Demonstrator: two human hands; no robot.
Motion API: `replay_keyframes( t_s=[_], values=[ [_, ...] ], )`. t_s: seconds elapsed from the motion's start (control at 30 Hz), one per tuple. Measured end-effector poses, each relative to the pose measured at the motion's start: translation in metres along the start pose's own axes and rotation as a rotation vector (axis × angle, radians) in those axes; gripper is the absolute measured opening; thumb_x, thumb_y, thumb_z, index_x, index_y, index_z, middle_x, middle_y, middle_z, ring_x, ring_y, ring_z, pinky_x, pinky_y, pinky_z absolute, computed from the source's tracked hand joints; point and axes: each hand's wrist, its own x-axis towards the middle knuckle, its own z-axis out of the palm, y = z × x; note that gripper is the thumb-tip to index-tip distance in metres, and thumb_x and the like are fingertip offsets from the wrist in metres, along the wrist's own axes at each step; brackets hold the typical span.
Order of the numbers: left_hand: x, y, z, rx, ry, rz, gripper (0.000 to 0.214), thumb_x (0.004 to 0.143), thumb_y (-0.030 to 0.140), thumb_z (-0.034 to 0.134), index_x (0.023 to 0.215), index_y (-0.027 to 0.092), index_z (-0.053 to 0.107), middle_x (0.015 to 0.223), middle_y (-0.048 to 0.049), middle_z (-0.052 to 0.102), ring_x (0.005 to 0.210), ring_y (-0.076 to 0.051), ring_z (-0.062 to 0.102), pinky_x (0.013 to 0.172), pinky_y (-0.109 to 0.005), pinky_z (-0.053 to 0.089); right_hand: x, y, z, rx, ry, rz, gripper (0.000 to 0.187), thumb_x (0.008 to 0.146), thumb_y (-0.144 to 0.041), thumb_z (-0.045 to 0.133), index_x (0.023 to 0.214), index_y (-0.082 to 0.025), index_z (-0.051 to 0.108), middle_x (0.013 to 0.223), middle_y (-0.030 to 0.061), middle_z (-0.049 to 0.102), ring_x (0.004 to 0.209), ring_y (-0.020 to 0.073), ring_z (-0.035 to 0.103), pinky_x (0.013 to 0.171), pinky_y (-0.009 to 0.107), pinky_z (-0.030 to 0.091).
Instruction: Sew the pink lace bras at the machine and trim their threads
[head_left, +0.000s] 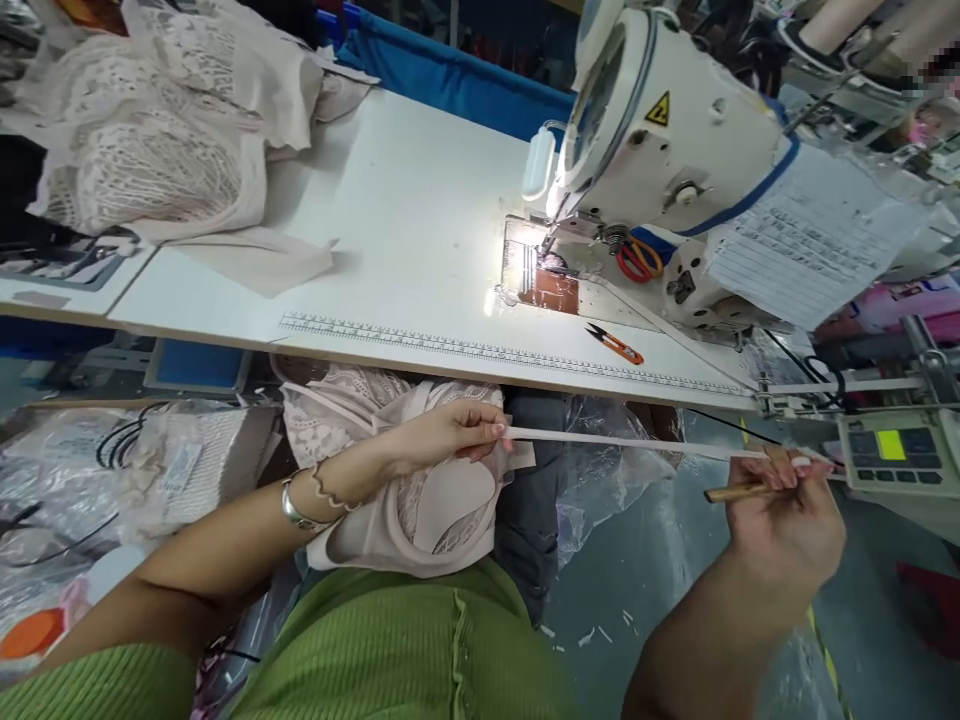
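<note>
My left hand [450,435] pinches one end of a thin white strap [622,441], below the table's front edge. The strap runs taut to my right hand [787,515], which is closed on its other end and also grips a slim wooden stick [731,493]. A pale pink lace bra [420,500] lies in my lap under the left hand; the strap appears joined to it.
A white sewing machine [675,140] stands on the white table [405,220], its lamp lit over the needle plate. Orange thread snips [616,344] lie by the ruler strip. Lace garments [150,130] pile at the far left. A control panel [896,450] sits at right.
</note>
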Motion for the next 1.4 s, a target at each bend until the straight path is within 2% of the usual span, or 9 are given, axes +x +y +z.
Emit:
replay_keyframes(
  t_s=[0.23, 0.53, 0.77, 0.93, 1.07, 1.13, 1.23, 1.33, 1.4],
  values=[
    [-0.01, -0.012, -0.007, -0.216, 0.081, -0.024, 0.031, 0.082, 0.04, 0.078, 0.081, 0.01, 0.07, 0.074, -0.0069, 0.073, 0.058, -0.01, 0.062, 0.058, -0.022, 0.048, 0.001, 0.016, -0.011, -0.061, 0.035, -0.013, 0.031, 0.083, -0.014, 0.058, 0.056, -0.022, 0.046, 0.069, -0.0057, 0.019, 0.054, 0.0121, 0.012, 0.051, 0.034, 0.013],
    [-0.019, -0.012, -0.011, -0.326, 0.286, -0.008, 0.02, 0.068, 0.026, 0.089, 0.072, 0.011, 0.076, 0.067, -0.0011, 0.071, 0.063, -0.007, 0.064, 0.065, -0.016, 0.052, 0.008, 0.033, -0.026, -0.208, -0.015, 0.051, 0.031, 0.084, -0.013, 0.049, 0.058, -0.024, 0.037, 0.07, -0.0066, 0.014, 0.055, 0.0127, 0.007, 0.051, 0.035, 0.014],
    [-0.026, -0.009, -0.014, -0.375, 0.227, -0.03, 0.024, 0.074, 0.031, 0.087, 0.084, 0.01, 0.079, 0.076, -0.0062, 0.077, 0.066, -0.009, 0.068, 0.066, -0.016, 0.056, 0.013, 0.043, -0.027, -0.443, -0.041, 0.041, 0.032, 0.087, -0.016, 0.045, 0.065, -0.022, 0.022, 0.067, -0.0078, 0.015, 0.049, 0.0088, 0.011, 0.048, 0.027, 0.023],
    [-0.028, -0.008, -0.011, -0.375, 0.121, -0.022, 0.023, 0.082, 0.028, 0.08, 0.096, 0.009, 0.079, 0.091, -0.0121, 0.079, 0.079, -0.018, 0.076, 0.077, -0.025, 0.061, 0.006, 0.065, -0.027, -0.771, -0.073, 0.03, 0.028, 0.088, -0.043, 0.046, 0.069, -0.025, 0.035, 0.062, -0.0042, 0.04, 0.048, 0.0148, 0.042, 0.053, 0.034, 0.042],
    [-0.025, -0.008, -0.006, -0.374, 0.057, -0.047, 0.025, 0.086, 0.028, 0.076, 0.105, 0.01, 0.078, 0.098, -0.0139, 0.079, 0.087, -0.022, 0.077, 0.084, -0.032, 0.062, -0.011, 0.091, -0.014, -1.092, -0.139, -0.04, 0.026, 0.083, -0.049, 0.059, 0.079, -0.023, 0.059, 0.074, 0.0064, 0.059, 0.081, 0.0295, 0.06, 0.08, 0.049, 0.047],
    [-0.023, -0.009, -0.004, -0.386, 0.05, -0.058, 0.027, 0.086, 0.028, 0.076, 0.107, 0.011, 0.077, 0.101, -0.014, 0.078, 0.09, -0.023, 0.077, 0.087, -0.033, 0.062, -0.025, 0.101, 0.004, -1.147, -0.244, -0.147, 0.031, 0.086, -0.05, 0.056, 0.084, -0.021, 0.067, 0.087, 0.0102, 0.063, 0.095, 0.0307, 0.058, 0.092, 0.049, 0.042],
    [-0.02, -0.009, -0.001, -0.42, 0.042, -0.064, 0.026, 0.084, 0.028, 0.078, 0.105, 0.011, 0.077, 0.102, -0.0135, 0.078, 0.092, -0.024, 0.077, 0.087, -0.034, 0.063, -0.05, 0.107, 0.038, -1.008, -0.674, -0.317, 0.045, 0.095, -0.058, 0.046, 0.1, -0.022, 0.072, 0.1, 0.0117, 0.064, 0.098, 0.0282, 0.058, 0.091, 0.044, 0.043],
    [-0.017, -0.008, 0.002, -0.459, 0.034, -0.062, 0.028, 0.084, 0.029, 0.079, 0.104, 0.01, 0.077, 0.097, -0.0135, 0.079, 0.09, -0.024, 0.077, 0.086, -0.035, 0.063, -0.07, 0.107, 0.066, -0.771, -1.023, -0.213, 0.056, 0.096, -0.068, 0.038, 0.105, -0.025, 0.073, 0.099, 0.0098, 0.064, 0.096, 0.0261, 0.058, 0.085, 0.04, 0.044],
    [-0.016, -0.008, 0.004, -0.479, 0.032, -0.057, 0.029, 0.084, 0.029, 0.079, 0.105, 0.01, 0.076, 0.098, -0.0141, 0.079, 0.089, -0.024, 0.077, 0.087, -0.037, 0.063, -0.076, 0.108, 0.075, -0.667, -1.101, -0.114, 0.054, 0.095, -0.069, 0.041, 0.094, -0.025, 0.072, 0.084, 0.0057, 0.06, 0.084, 0.0232, 0.055, 0.078, 0.037, 0.043]
  ],
)
